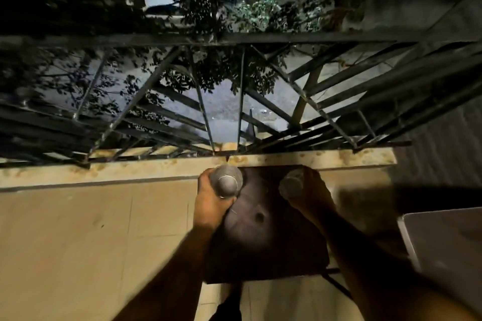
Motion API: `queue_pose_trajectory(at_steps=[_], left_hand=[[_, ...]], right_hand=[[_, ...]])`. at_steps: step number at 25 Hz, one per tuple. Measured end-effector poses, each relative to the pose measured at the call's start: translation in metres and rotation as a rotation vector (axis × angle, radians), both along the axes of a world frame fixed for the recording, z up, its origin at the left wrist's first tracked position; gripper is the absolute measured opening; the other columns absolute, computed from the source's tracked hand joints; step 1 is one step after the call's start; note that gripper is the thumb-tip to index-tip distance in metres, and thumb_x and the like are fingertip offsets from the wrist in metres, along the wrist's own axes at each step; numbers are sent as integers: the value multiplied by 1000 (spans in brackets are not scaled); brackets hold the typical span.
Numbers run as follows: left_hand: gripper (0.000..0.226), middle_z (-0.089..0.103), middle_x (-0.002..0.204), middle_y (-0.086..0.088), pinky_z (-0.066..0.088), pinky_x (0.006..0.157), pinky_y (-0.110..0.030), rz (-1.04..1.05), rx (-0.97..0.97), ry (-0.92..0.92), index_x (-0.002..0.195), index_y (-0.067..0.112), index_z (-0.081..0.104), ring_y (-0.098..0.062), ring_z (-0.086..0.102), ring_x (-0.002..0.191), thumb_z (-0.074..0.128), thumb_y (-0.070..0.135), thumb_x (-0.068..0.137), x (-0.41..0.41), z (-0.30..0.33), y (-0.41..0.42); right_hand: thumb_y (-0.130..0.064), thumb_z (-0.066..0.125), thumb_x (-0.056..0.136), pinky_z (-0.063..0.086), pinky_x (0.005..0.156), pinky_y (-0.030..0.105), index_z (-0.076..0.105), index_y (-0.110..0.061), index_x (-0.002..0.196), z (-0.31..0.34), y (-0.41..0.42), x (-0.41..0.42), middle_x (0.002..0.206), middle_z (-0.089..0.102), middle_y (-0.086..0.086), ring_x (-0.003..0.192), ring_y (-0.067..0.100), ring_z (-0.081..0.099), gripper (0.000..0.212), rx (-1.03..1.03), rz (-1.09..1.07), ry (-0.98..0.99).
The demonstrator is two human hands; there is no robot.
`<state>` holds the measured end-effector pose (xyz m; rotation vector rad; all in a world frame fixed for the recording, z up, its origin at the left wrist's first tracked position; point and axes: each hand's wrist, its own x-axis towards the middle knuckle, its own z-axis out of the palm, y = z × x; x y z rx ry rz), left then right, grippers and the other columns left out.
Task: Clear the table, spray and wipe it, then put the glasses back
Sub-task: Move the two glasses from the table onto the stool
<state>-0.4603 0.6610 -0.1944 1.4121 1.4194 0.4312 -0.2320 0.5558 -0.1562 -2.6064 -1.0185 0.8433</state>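
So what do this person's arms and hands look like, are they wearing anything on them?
Both forearms are bare as far as the picture shows: no sleeves, gloves or watch are visible. The left hand shows a thin, light ring-like glint near its fingers, too blurred to identify. The right hand lies in shadow, so small details there cannot be made out.

Clear glasses (226, 180); dark matt table (263, 242); metal railing (198, 91)

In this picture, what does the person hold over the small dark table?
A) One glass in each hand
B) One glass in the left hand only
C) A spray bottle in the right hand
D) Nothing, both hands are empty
A: the left hand grips a glass and the right hand grips another glass, both above the dark table.
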Motion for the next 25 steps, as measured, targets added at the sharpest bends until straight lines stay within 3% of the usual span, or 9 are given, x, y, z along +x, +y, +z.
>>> queue_pose_trajectory(at_steps=[4,9,12,15,17,21,25], left_hand=[[89,63,110,7,47,88,-30,1,-15,42,129,39,33,-15,62,96,88,27,59,2,-15,-5],[97,62,120,5,45,100,-34,-16,-12,61,131,40,31,-17,60,110,90,20,57,-3,-21,-9],[116,49,136,9,39,108,-31,-71,42,34,137,38,28,-8,49,124,95,25,43,-5,-14,-7],[130,20,158,-1,24,117,-32,-193,137,186,150,21,18,-14,26,141,94,41,46,-8,13,-16],[111,15,159,-2,22,118,-36,-243,229,294,150,19,23,-18,20,143,85,46,63,-5,39,-27],[58,38,149,-10,26,114,-34,-410,451,306,137,15,47,-28,36,136,65,37,86,25,105,-55],[55,42,147,-8,29,113,-33,-610,542,180,135,15,50,-26,38,135,50,44,88,90,176,-123]], right_hand=[[-48,76,74,54,88,45,35,-16,142,-21,-1,2,135,49,12,113,31,57,85,38,68,-85],[-46,80,71,54,90,46,31,-15,146,-33,-1,6,140,45,12,121,32,52,95,43,81,-89],[-38,87,63,42,107,48,15,-17,154,-28,-2,11,157,26,10,141,33,31,119,-32,104,-8],[-42,86,63,31,114,50,6,-17,156,-2,-13,12,163,12,8,149,31,15,126,-61,127,-38],[-41,84,66,30,113,50,9,-17,156,26,-28,13,164,11,9,148,32,16,119,-32,99,-60],[-39,76,77,29,113,45,24,-13,152,93,-85,30,162,19,12,145,33,25,95,71,50,-114],[-41,67,82,38,108,41,55,-11,134,173,-189,59,145,47,16,135,35,42,62,127,19,-163]])
